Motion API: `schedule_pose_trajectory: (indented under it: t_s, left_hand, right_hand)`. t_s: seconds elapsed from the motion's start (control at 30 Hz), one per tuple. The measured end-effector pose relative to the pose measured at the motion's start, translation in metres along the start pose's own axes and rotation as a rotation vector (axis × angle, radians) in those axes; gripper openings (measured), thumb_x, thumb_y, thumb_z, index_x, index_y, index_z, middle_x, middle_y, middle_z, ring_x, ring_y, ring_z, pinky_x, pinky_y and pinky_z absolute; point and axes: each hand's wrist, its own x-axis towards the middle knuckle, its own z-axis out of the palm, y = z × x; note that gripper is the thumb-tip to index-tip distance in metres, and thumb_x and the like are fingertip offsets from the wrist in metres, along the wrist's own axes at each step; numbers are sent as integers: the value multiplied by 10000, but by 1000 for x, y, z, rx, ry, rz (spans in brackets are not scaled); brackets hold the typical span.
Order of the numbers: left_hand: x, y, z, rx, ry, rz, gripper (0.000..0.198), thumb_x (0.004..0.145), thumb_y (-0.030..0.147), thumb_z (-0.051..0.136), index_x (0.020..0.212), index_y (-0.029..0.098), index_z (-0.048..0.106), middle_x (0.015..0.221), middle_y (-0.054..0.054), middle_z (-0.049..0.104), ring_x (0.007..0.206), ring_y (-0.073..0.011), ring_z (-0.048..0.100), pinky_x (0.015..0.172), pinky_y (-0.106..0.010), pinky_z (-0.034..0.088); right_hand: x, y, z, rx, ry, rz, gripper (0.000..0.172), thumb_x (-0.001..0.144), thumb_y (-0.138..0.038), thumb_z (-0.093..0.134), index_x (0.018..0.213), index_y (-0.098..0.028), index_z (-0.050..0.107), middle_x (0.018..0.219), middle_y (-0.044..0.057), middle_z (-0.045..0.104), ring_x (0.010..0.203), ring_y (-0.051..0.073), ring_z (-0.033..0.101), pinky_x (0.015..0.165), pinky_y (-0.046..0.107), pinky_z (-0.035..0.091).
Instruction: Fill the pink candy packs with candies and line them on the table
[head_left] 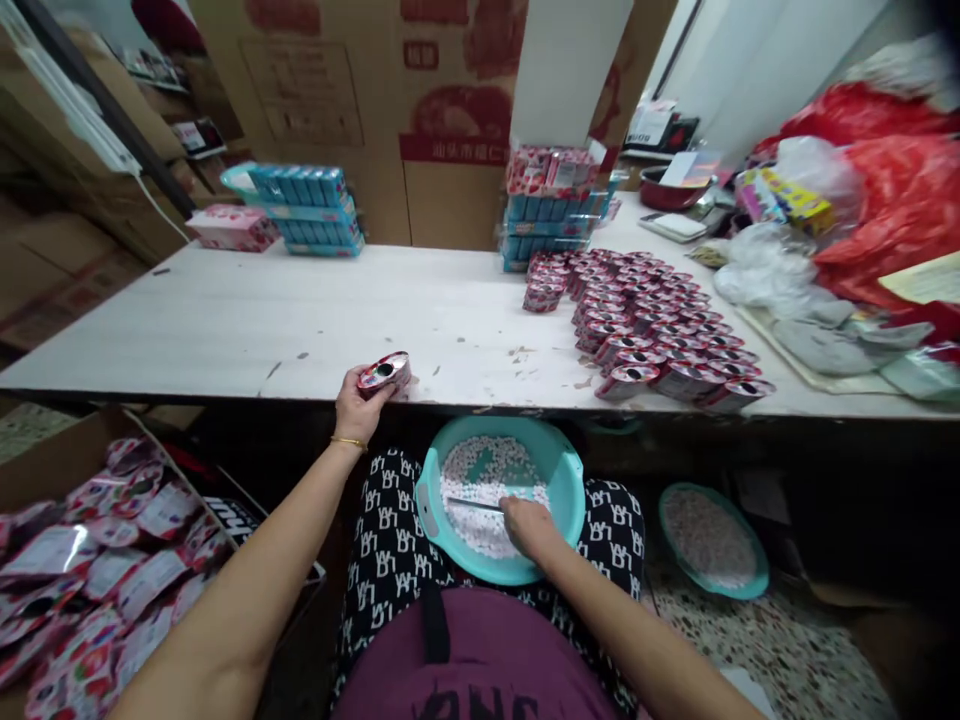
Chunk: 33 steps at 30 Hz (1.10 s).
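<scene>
Printed red packet [390, 370] is held in the left hand [361, 405] at the near edge of the white surface [427, 310], left of centre; grip closed round its side, thumb and fingers on it. Whether its base is touching the surface can't be told. Thin straight-edged tool [474, 505] is gripped at one end by the right hand [529, 525], fingers closed; its far end is pointed left, over the small pale pellets [480, 540] in the turquoise basin [571, 500]. Basin is carried on the lap, near side of the surface. More red packets [652, 330] are stood in tight rows on the surface, right side. Loose flat ones [112, 570] are piled in the open carton [22, 470], near left. Second basin [760, 572], also pellet-filled, is set on the floor [795, 650], right. Blue packs [311, 210] are stacked far left.
</scene>
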Motion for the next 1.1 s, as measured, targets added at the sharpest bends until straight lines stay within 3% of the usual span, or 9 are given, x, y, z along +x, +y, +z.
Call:
schedule_pose_trajectory:
  t_s: [0.2,0.33,0.4,0.47,0.57,0.67,0.77,0.93,1.1]
  left_hand:
    - [54,-25,3,213,47,-42,663,581,316,710,1157,168,417,1043,-105,567,941,-212,561,874,-356,417]
    - [16,-18,4,247,236,88,742,620,330,678,1246,136,330,1162,-149,463,1034,-222,498,921,-346,374]
    - [-23,-16,8,249,122,114,515,701,345,590,1155,154,439,1086,-118,500,989,-210,514,901,-333,387]
    - [-61,-20,15,232,-146,50,351,723,343,553,1029,173,531,995,-98,541,944,-214,537,878,-329,401]
    - [-95,-36,27,299,-494,-81,438,632,323,634,1023,148,547,1046,-137,554,1025,-268,517,912,-357,375]
    - [-97,-54,35,484,-622,-174,520,603,305,642,1057,83,520,1092,-210,546,1061,-320,503,893,-382,375]
    - [-84,-61,38,534,-708,-255,289,631,303,605,861,129,581,889,-144,634,936,-303,574,798,-349,421]
    - [-91,-42,48,245,-719,-405,206,579,246,649,742,170,548,620,-21,615,621,-197,597,570,-265,451]
    - [-148,0,59,-43,-746,-456,329,564,239,691,846,148,548,719,-32,642,645,-164,602,603,-263,484]
  right_hand:
    - [-2,34,-95,159,405,54,417,845,-192,313,1241,-280,410,1106,35,595,933,173,569,756,267,422]
    - [32,45,-151,154,569,187,451,820,-231,396,1271,-210,399,1186,89,523,1006,204,519,833,291,405]
    - [39,52,-154,175,668,145,493,799,-204,424,1291,-185,381,1289,102,428,1120,217,438,921,311,364]
    - [31,59,-134,237,768,106,488,801,-188,406,1288,-182,386,1348,86,359,1203,216,350,994,335,308]
    - [-4,63,-74,432,761,228,510,770,-195,438,1277,-164,389,1334,104,369,1210,231,338,1023,378,278]
    - [-42,47,-6,930,570,559,584,679,-184,532,1244,-162,387,1224,131,466,1088,239,461,925,401,392]
    - [-57,17,41,1512,365,797,456,681,-208,531,1127,-181,440,916,67,595,726,165,581,634,345,512]
    - [-60,14,56,1789,474,901,225,670,-219,541,879,-136,526,569,-26,540,446,81,470,391,195,407]
    - [-127,49,64,1887,537,879,104,588,-175,545,683,-136,528,438,-44,485,379,76,411,335,173,308]
